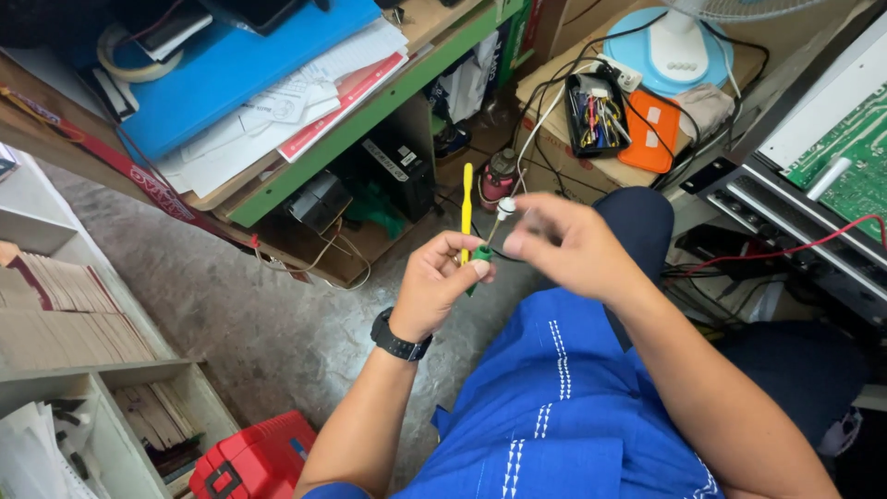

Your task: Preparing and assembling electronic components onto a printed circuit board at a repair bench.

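My left hand (439,282), with a black watch on the wrist, is closed around a green-handled screwdriver (481,254) and a thin yellow stick-like tool (467,208) that points upward. A small white round part (506,209) sits at the tip of the screwdriver's metal shaft. My right hand (564,242) is just to the right, with its fingertips pinched at that white part. Both hands are held above my lap, over a blue shirt.
A green-edged workbench (370,106) holds a blue folder and papers at upper left. A red toolbox (254,457) lies on the concrete floor. A green circuit board (855,152) in an open chassis is at right, with red wires. A fan base and a box of parts stand behind.
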